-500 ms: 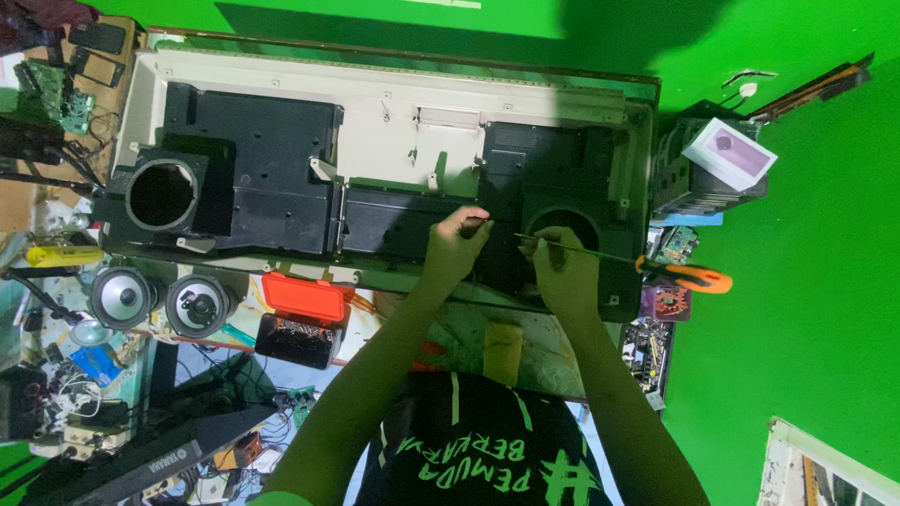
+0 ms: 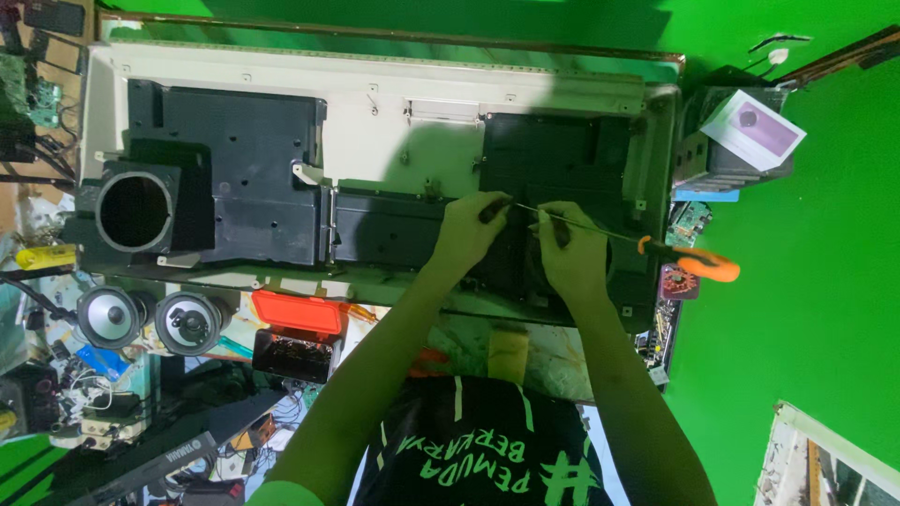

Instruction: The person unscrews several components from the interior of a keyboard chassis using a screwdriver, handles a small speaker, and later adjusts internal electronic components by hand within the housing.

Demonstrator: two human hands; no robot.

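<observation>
A large flat-panel back chassis lies flat, cream metal with black plastic covers. Both hands work at its dark right-hand section. My left hand has its fingers pinched on a small dark piece at the tip of a long thin screwdriver shaft. My right hand is closed around that shaft just to the right of the left hand. The screwdriver has an orange handle, which sticks out to the right past the chassis edge.
A round black duct opening sits at the chassis's left end. Two loose speakers, a red box and a cluttered pile of electronics lie along the near-left edge. A white and purple box rests on a stack at the right. Green backdrop surrounds it all.
Both hands stay at the same spot on the dark right-hand section. The screwdriver's orange handle sits slightly higher than before.
</observation>
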